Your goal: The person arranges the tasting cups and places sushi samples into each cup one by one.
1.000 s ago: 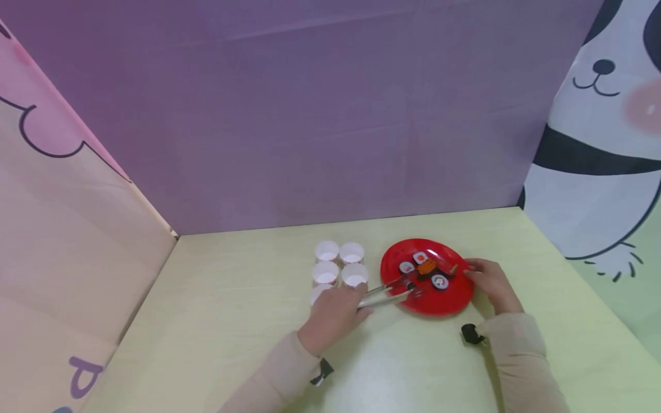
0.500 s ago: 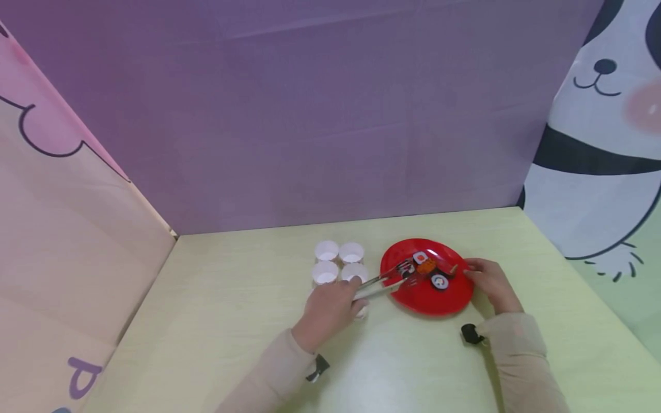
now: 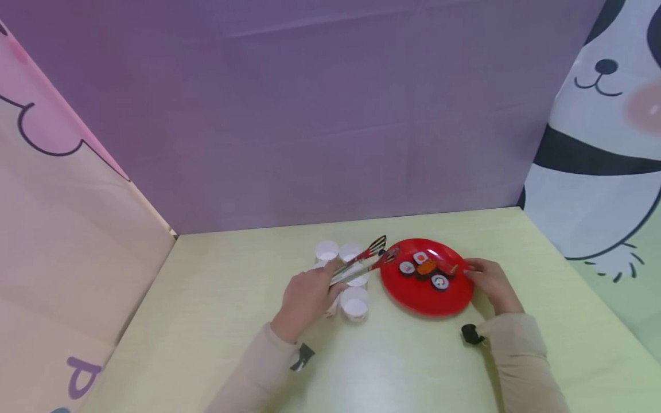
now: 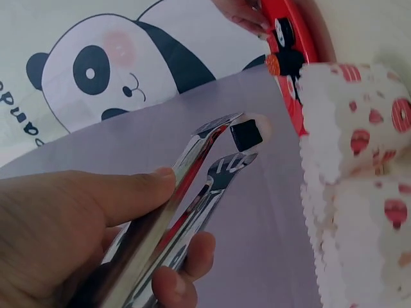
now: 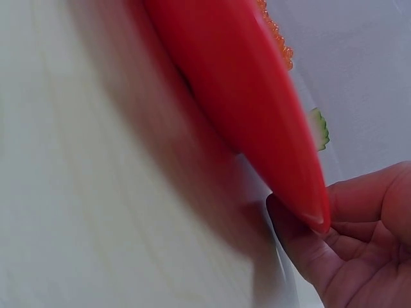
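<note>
My left hand point(image 3: 308, 298) grips a pair of metal tongs point(image 3: 356, 268). A small black block-like piece point(image 4: 246, 135) with a pale face sits between the tong tips, above the cups' level in the left wrist view. In the head view the tips are at the left rim of a red plate point(image 3: 413, 301). My right hand point(image 3: 490, 282) pinches the plate's right rim between thumb and fingers. On the plate lie toy sushi pieces: white-faced rolls point(image 3: 440, 281), an orange-topped piece point(image 3: 426, 267) and a red-centred roll point(image 3: 420, 257).
Several white paper cups point(image 3: 354, 304) with a printed pattern stand in two rows left of the plate, partly behind my left hand. A purple backdrop point(image 3: 330, 115) rises at the table's point(image 3: 222, 304) far edge, and a panda-print sheet point(image 3: 599, 201) hangs at the right.
The tongs have lifted from the plate with the black piece between their tips. My left hand has moved left, to over the cups. The right hand stays on the rim.
</note>
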Demonstrator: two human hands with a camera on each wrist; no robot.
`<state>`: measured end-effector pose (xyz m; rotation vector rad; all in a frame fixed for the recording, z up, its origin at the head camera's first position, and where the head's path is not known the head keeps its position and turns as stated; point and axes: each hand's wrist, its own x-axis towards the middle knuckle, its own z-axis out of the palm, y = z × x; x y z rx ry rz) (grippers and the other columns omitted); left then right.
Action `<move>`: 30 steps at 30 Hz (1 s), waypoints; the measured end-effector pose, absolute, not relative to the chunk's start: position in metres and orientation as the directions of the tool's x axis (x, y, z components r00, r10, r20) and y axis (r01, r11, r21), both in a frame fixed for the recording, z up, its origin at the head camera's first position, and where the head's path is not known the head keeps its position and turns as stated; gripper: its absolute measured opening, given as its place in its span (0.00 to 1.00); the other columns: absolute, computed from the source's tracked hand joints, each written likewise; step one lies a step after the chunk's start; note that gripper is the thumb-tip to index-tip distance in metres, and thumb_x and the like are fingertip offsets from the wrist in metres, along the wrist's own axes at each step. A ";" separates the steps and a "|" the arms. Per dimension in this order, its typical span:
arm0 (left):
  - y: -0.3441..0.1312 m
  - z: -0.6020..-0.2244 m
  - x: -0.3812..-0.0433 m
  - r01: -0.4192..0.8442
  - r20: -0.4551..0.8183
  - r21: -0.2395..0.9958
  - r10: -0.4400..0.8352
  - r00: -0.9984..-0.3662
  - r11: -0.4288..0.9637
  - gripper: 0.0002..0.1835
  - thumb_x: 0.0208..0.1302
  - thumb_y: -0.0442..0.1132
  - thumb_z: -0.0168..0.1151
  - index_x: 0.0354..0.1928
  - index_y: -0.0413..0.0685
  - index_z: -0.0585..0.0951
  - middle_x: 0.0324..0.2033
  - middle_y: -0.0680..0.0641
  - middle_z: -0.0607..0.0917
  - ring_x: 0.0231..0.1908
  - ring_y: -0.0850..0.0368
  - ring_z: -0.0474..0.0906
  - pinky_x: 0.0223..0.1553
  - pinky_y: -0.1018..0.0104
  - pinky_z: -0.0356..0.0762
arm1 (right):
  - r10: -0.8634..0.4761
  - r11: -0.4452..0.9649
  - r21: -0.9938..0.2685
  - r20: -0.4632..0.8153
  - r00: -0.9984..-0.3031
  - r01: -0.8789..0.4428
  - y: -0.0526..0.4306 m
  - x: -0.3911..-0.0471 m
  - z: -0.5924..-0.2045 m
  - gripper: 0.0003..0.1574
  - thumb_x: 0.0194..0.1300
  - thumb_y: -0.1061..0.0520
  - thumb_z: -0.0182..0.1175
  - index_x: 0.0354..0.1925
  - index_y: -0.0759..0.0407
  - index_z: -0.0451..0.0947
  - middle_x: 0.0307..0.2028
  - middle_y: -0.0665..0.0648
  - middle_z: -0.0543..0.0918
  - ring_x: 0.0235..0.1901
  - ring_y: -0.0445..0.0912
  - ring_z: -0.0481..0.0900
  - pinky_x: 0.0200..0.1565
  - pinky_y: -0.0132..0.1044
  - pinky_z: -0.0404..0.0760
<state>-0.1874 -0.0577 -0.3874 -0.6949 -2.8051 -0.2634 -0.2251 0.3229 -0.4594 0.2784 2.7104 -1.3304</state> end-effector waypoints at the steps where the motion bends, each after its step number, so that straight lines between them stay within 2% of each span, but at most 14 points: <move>1: -0.060 -0.387 -0.188 0.470 0.285 0.111 0.425 -0.859 0.876 0.21 0.60 0.52 0.63 0.47 0.45 0.76 0.22 0.48 0.80 0.16 0.57 0.71 0.16 0.66 0.67 | 0.116 0.599 -0.772 -0.181 -0.977 0.214 0.323 -0.225 -0.459 0.27 0.69 0.62 0.45 0.61 0.79 0.60 0.56 0.79 0.67 0.53 0.68 0.68 0.54 0.56 0.70; 5: -0.071 -0.384 -0.190 0.424 0.293 0.116 0.377 -0.879 0.898 0.18 0.60 0.52 0.63 0.39 0.44 0.75 0.18 0.49 0.77 0.14 0.57 0.68 0.14 0.66 0.64 | 0.120 0.588 -0.777 -0.192 -0.974 0.226 0.322 -0.225 -0.459 0.28 0.69 0.62 0.45 0.62 0.78 0.60 0.57 0.79 0.66 0.54 0.68 0.67 0.55 0.56 0.69; 11: -0.088 -0.382 -0.193 0.372 0.280 0.126 0.326 -0.903 0.920 0.17 0.61 0.51 0.62 0.40 0.43 0.77 0.22 0.46 0.80 0.16 0.55 0.70 0.14 0.64 0.66 | 0.126 0.582 -0.779 -0.200 -0.972 0.236 0.320 -0.225 -0.457 0.28 0.70 0.62 0.44 0.62 0.78 0.59 0.57 0.79 0.66 0.54 0.68 0.67 0.55 0.56 0.69; 22: -0.114 -0.379 -0.200 0.293 0.287 0.132 0.246 -0.926 0.947 0.19 0.60 0.51 0.63 0.42 0.42 0.78 0.22 0.44 0.81 0.16 0.52 0.72 0.15 0.62 0.67 | 0.109 0.574 -0.789 -0.190 -0.976 0.218 0.321 -0.225 -0.458 0.28 0.69 0.61 0.44 0.62 0.78 0.59 0.57 0.78 0.67 0.54 0.67 0.67 0.54 0.56 0.70; 30: -0.120 -0.386 -0.202 0.265 0.260 0.151 0.221 -0.940 0.952 0.18 0.61 0.50 0.62 0.39 0.41 0.76 0.19 0.45 0.78 0.15 0.53 0.69 0.14 0.62 0.65 | 0.122 0.578 -0.774 -0.229 -0.966 0.256 0.323 -0.224 -0.458 0.29 0.71 0.59 0.43 0.64 0.77 0.57 0.59 0.78 0.65 0.55 0.67 0.66 0.55 0.56 0.69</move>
